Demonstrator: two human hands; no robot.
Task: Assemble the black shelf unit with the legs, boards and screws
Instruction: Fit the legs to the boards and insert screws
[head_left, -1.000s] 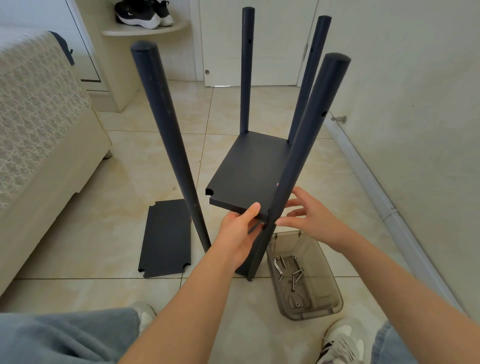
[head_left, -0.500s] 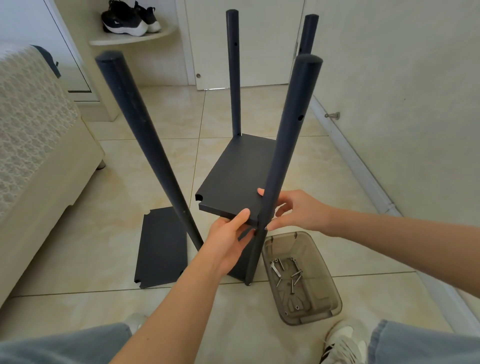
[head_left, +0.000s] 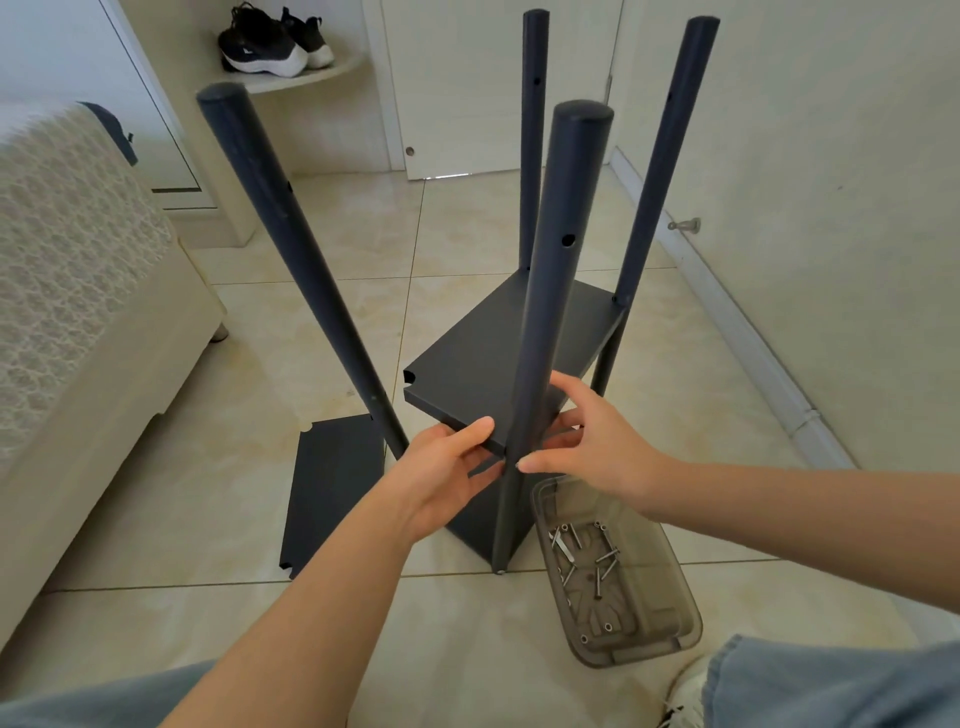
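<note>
Board edge in L hand pinch

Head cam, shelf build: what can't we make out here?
All in the head view:
1. Joint between the raised board and the near leg: covered by the left hand and the right hand.
2. What the right hand holds, board or leg: the near leg hides its fingertips.
3. Screws in the tray: too small and overlapping to count.
4. Left leg foot: behind the left hand.
5. Bottom board: mostly under the raised board.
</note>
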